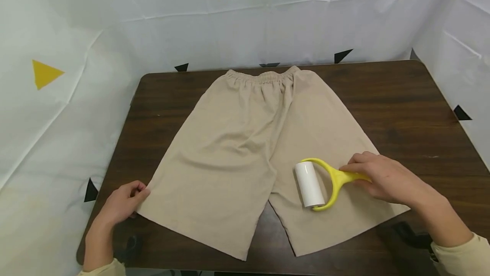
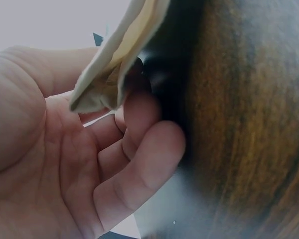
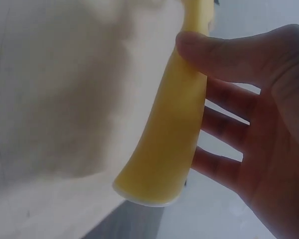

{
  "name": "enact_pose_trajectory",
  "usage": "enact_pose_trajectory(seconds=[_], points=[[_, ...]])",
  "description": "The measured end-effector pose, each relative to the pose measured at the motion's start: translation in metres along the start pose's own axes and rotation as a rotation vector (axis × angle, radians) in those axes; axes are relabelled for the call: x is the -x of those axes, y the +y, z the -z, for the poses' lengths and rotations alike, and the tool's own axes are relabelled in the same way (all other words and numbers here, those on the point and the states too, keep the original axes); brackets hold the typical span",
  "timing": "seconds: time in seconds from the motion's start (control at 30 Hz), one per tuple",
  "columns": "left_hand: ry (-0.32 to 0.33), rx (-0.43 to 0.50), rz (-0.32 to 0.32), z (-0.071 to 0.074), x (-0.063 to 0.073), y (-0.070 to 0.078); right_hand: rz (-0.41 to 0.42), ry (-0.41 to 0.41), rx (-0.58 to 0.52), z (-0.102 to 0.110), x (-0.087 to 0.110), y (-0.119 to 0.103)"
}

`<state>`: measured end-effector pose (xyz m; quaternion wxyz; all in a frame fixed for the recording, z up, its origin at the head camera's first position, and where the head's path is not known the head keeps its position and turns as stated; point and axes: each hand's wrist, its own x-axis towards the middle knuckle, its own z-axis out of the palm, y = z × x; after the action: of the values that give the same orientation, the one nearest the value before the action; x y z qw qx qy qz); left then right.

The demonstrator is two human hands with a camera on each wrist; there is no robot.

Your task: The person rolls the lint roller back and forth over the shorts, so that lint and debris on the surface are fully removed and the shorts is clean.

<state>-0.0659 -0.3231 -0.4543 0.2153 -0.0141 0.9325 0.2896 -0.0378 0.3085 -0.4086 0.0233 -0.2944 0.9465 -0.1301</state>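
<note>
Beige shorts point(image 1: 214, 148) lie spread on a dark wooden table, elastic waistband at the far side and both legs toward me. At the outer corner of the left leg's hem, my left hand point(image 1: 121, 203) pinches the cloth between thumb and fingers; the left wrist view shows the hem fold point(image 2: 102, 82) there. My right hand point(image 1: 386, 178) grips the yellow handle of a lint roller point(image 1: 337, 180). Its white roll point(image 1: 309, 184) is over the right leg of the shorts; whether it touches the cloth is hard to tell. The handle's flared end point(image 3: 154, 184) points out below the thumb.
The wooden table point(image 1: 405, 110) has rounded corners and shows on both sides of the shorts. White sheeting point(image 1: 268, 33) with yellow and black triangles hangs behind and beside it. Dark blurred objects point(image 1: 411, 235) are near the right forearm.
</note>
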Motion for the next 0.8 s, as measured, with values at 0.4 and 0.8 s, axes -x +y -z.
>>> enact_pose_trajectory(seconds=[0.4,0.8], points=[[-0.002,0.011,0.012,-0.001,-0.001,-0.001,-0.125,-0.054,0.046,0.013,0.024,0.036],[0.003,0.02,0.018,-0.001,-0.001,-0.001,-0.202,-0.134,0.02,0.015,0.029,0.044]])
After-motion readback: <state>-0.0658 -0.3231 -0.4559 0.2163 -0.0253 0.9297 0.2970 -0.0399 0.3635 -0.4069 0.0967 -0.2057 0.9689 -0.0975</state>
